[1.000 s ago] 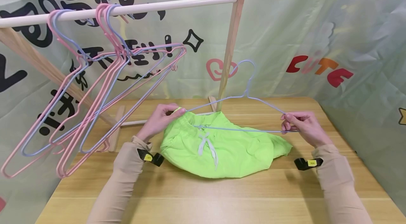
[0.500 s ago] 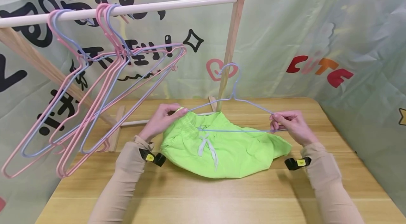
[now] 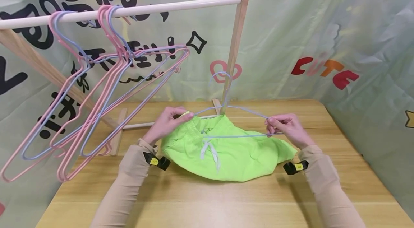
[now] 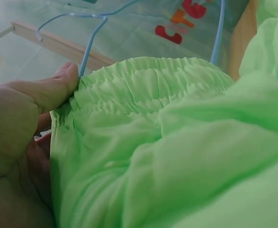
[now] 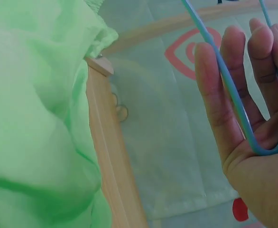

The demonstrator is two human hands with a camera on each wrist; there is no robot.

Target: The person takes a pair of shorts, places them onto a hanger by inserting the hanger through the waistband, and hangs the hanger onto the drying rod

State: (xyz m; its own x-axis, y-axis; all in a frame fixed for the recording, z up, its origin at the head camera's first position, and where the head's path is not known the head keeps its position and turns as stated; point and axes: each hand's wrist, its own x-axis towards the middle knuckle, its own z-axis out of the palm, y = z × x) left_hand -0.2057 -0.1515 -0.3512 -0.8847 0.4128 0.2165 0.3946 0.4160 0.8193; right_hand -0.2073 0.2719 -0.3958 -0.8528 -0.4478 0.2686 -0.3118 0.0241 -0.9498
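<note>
Bright green shorts (image 3: 239,159) with an elastic waist and a white drawstring (image 3: 211,152) lie on the wooden table. At the left end of the waistband (image 4: 148,83), my left hand (image 3: 166,124) pinches the cloth with the thumb on top. A light blue hanger (image 3: 247,110) reaches into the waist opening, its left end hidden inside the fabric beside that hand. My right hand (image 3: 288,129) holds the hanger's other end, thumb and finger pinching the upper wire. In the right wrist view, the rounded hanger end (image 5: 267,151) lies against the palm.
Left of the hands stands a garment rack with a white rail (image 3: 181,5) and wooden posts (image 3: 236,41). Several pink hangers (image 3: 97,113) and blue hangers hang from it, jutting over the table's left side. A printed cloth (image 3: 284,23) closes off the back.
My right hand has moved left, pushing the hanger further into the waistband; its hook has shifted left and lower. My left hand has shifted slightly right, still holding the waistband.
</note>
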